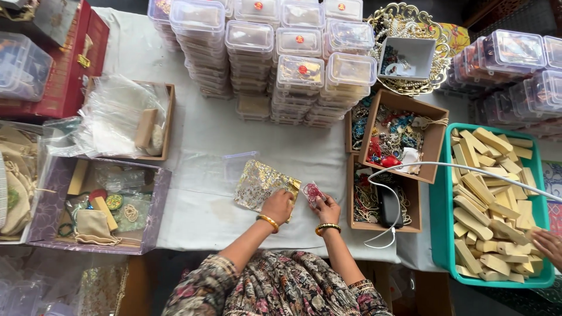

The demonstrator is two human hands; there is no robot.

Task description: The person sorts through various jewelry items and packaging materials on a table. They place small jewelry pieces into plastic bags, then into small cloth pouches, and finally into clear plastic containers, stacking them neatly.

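gold pouch [262,182] under left hand [277,206], right hand [325,209] pinching small packet [314,192], perhaps red beads inside

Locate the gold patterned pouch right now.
Head view, centre: the gold patterned pouch lies on the white tablecloth under the left hand, left of the right hand.

We see bare white tablecloth [205,193] open between the purple cardboard box [157,199] on our left and the brown wooden trays [410,219] on our right; stacked clear plastic containers [275,64] wall off the far side; a white cable [386,175] crosses the trays.
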